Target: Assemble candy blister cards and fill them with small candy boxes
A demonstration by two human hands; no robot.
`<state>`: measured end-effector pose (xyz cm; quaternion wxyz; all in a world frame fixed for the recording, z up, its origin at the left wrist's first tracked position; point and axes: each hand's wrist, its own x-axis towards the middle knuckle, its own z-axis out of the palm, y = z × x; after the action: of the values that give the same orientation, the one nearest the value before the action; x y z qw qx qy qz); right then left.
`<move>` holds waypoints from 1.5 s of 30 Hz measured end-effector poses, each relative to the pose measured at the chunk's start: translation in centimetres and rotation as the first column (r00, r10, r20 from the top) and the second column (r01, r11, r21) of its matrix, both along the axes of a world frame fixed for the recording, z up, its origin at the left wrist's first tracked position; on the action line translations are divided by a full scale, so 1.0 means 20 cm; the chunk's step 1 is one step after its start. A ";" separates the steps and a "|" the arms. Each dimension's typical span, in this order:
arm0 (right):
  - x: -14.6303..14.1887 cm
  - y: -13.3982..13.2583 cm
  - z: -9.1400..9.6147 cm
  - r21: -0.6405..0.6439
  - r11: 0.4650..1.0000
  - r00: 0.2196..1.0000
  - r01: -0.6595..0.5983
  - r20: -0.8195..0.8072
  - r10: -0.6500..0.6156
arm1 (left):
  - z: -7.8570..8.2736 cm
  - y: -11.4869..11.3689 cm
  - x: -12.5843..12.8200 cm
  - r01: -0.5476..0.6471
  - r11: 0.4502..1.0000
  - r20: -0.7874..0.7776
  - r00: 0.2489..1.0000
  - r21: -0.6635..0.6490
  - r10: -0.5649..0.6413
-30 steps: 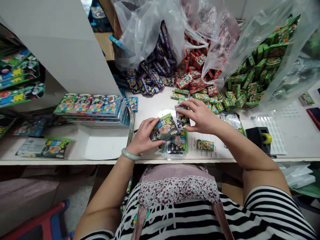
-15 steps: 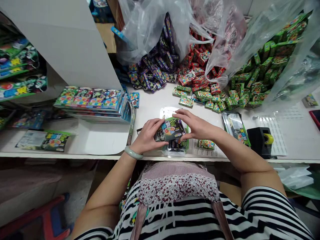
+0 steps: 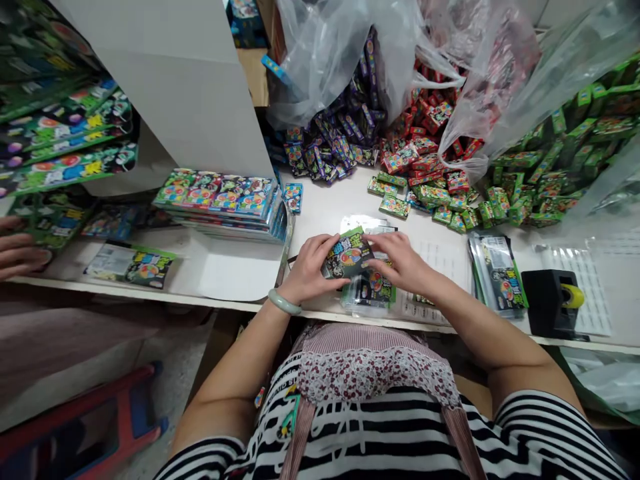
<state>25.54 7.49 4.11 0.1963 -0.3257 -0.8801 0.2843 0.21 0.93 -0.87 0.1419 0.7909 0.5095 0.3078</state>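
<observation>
My left hand point(image 3: 313, 270) grips the left side of a black-and-green printed packet point(image 3: 347, 255), thumb below and fingers along its upper edge. At the packet's right edge, my right hand point(image 3: 403, 263) is closed, with its fingertips on the packet. Beneath lie more black-and-green packets with clear plastic point(image 3: 373, 290), partly covered by my hands. A small green box point(image 3: 423, 299) is mostly hidden under my right wrist. Behind my hands, several small green boxes point(image 3: 395, 205) lie on the white table.
Purple boxes point(image 3: 325, 150), red boxes point(image 3: 425, 143) and green boxes point(image 3: 540, 173) spill from plastic bags. A tray of stacked packets point(image 3: 220, 200) stands left. Right are more packets point(image 3: 500, 273) and a tape dispenser point(image 3: 553, 303). Another person's hand point(image 3: 20, 250) is at far left.
The view has swung left, so things appear farther right. Another person's hand has come into view at the left edge. The packet is tilted more, still between my hands.
</observation>
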 end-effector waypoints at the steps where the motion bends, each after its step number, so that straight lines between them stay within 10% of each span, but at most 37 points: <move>1: -0.01 0.00 -0.01 -0.032 0.999 1.000 -0.012 -0.022 0.011 | -0.01 0.00 0.00 0.013 1.000 0.015 1.000 -0.009 -0.013; 7: -0.07 0.22 -0.07 -0.024 0.978 0.947 0.209 -0.246 -0.208 | 0.03 -0.03 -0.01 0.023 0.999 0.183 0.983 -0.029 -0.017; 16: -0.97 0.68 -0.25 -0.036 0.995 0.965 -0.089 0.245 0.095 | 0.13 -0.16 -0.10 0.031 0.999 0.247 0.969 -0.036 -0.021; 22: -1.14 0.72 -0.34 -0.051 0.989 0.924 -0.142 0.352 0.151 | 0.10 -0.19 -0.17 -0.003 0.998 0.257 0.966 -0.055 0.017; 28: -0.93 0.67 -0.30 0.017 0.998 0.978 -0.062 0.202 0.057 | 0.12 -0.18 -0.18 -0.010 0.998 0.265 0.964 -0.060 0.026; 34: -0.23 0.48 0.08 -0.032 0.999 0.953 -0.018 -0.302 0.008 | 0.13 -0.14 -0.18 -0.056 0.997 0.266 0.961 -0.056 0.069; 39: 0.13 0.21 0.37 0.205 0.976 0.994 -0.080 -0.062 0.094 | 0.13 -0.05 -0.08 0.024 0.999 0.170 0.985 -0.027 -0.019; 45: 0.19 0.08 0.31 0.205 0.944 0.958 -0.257 0.182 0.221 | 0.16 -0.01 0.01 0.089 0.994 0.024 0.996 0.059 -0.091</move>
<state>29.27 9.18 10.32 0.1266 -0.2129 -0.9524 0.1775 0.46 0.77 2.40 0.1395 0.8127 0.4622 0.3264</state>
